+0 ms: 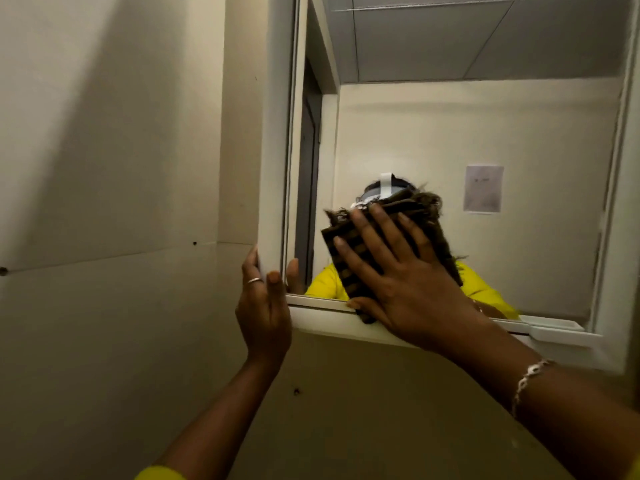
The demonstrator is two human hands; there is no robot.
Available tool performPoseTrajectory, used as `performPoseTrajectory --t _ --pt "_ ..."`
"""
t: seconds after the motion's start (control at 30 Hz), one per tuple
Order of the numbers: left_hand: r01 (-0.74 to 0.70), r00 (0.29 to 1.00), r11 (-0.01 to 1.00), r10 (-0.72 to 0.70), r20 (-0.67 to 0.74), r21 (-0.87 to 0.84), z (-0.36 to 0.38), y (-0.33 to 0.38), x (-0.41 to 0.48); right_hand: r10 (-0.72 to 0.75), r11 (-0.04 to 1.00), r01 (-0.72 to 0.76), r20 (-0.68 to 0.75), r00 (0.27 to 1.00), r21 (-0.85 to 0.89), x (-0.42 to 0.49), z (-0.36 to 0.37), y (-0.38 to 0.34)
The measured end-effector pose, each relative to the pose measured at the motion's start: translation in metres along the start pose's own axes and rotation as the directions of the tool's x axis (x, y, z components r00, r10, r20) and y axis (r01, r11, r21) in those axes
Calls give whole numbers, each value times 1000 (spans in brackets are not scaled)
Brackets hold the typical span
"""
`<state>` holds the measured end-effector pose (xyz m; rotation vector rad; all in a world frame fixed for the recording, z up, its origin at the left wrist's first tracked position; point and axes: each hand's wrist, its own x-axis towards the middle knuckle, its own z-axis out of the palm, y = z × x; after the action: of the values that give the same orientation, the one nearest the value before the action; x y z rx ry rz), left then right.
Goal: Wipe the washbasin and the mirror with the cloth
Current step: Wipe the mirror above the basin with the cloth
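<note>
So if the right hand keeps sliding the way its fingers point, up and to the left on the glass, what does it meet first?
Probably the mirror's white frame on the left side; the right hand and cloth have only glass before it.

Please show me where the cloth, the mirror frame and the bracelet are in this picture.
cloth (346, 268): head view, on the checked part left of the fingers.
mirror frame (273, 168): head view, on its white left side.
bracelet (528, 375): head view, on the chain at the right wrist.
</note>
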<state>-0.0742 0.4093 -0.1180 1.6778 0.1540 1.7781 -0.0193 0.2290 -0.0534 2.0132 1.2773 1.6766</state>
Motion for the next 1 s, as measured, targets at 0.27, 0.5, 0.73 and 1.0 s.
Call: performPoseTrajectory --t 0.27,0.5,0.73,1.0 --pt "8 1000 986 -8 4 -164 -1 2 0 -317 948 316 50 947 17 46 6 -25" --pt "-5 1000 988 9 21 -153 -2 -1 0 -586 809 576 93 805 114 31 1 -9" --pt "-60 998 990 60 3 131 0 -2 1 -611 791 593 149 778 147 -7 -8 32" --pt "-234 970 920 245 7 313 9 12 -10 -543 814 405 297 786 416 -68 -29 97"
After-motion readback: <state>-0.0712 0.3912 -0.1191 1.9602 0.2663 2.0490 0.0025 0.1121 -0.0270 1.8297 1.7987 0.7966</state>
